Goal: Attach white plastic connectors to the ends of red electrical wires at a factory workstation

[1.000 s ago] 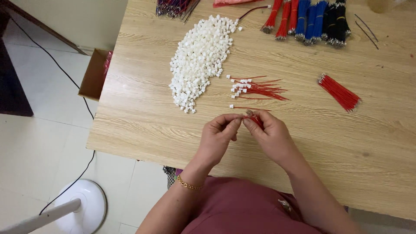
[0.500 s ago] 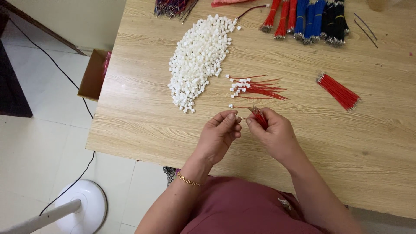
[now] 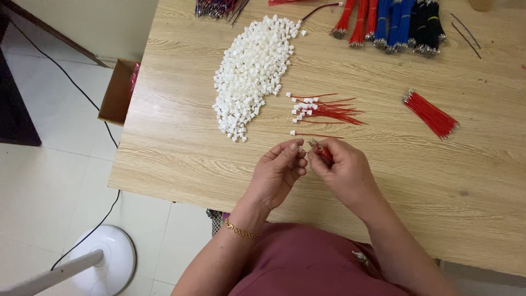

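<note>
Two bare hands meet over the near edge of a pale wooden table [image 3: 181, 159], fingertips almost touching. The left hand [image 3: 279, 172] has its thumb and forefinger pinched together at its tip; whatever sits between them is too small to tell. The right hand [image 3: 342, 172] is closed around a small bunch of red wires [image 3: 323, 152], whose ends poke out toward 11 o'clock, just beside the left fingertips.

At 12 o'clock from the hands, close by, lies a single red wire with a white end [image 3: 312, 134]. Beyond it, also at 12 o'clock, rests a loose fan of finished red wires with white connectors [image 3: 323, 108]. At 11 o'clock spreads a large heap of small white plastic housings [image 3: 252, 71]. At 2 o'clock, well apart, lies a tidy bundle of red wires [image 3: 431, 114] with bare metal tips. Along the far edge at 12 to 1 o'clock sit bundles of red, blue and black wires [image 3: 392, 22].

Off the table at 9 o'clock stands an open cardboard box [image 3: 116, 93] on the tiled floor, and a white fan base [image 3: 107, 257] shows at 7 o'clock. A gold bracelet [image 3: 238, 230] circles the left wrist.
</note>
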